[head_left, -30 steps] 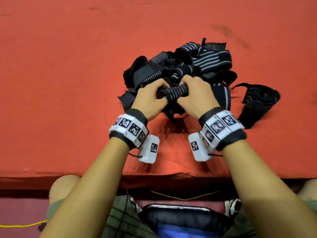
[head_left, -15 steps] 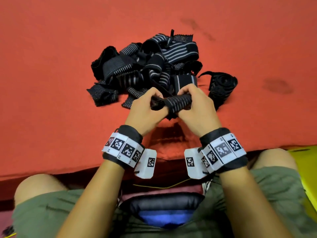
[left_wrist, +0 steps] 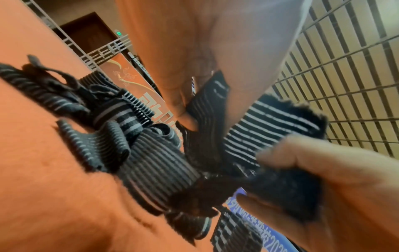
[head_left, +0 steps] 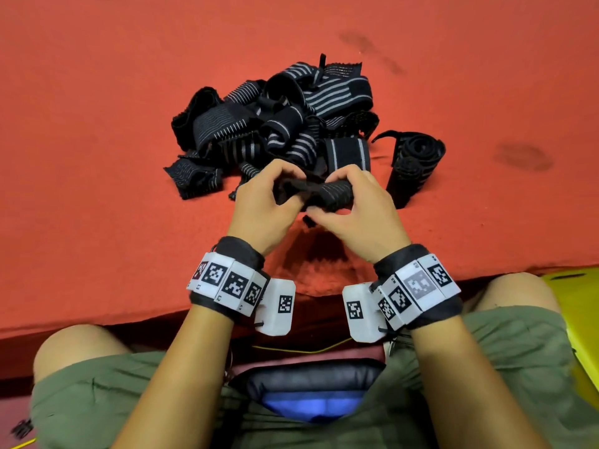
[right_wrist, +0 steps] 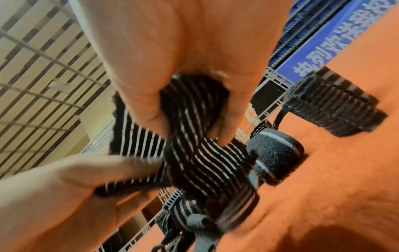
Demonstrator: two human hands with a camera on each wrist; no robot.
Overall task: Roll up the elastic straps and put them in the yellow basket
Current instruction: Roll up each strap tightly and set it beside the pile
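black striped elastic, the strap [head_left: 327,192] in the person's hands had grown from a thin band stretched between them a second before into a thicker roll, while the view had tipped down so a corner of the yellow basket [head_left: 580,322] showed by the right knee, which suggested the rolling was well along but the drop not yet begun. the left hand [head_left: 262,205] pinched the strap's loose end and the right hand [head_left: 359,215] curled round the roll, both held just above the red table [head_left: 97,157] in front of the pile [head_left: 278,124], with one finished roll [head_left: 415,160] lying just beside the pile.
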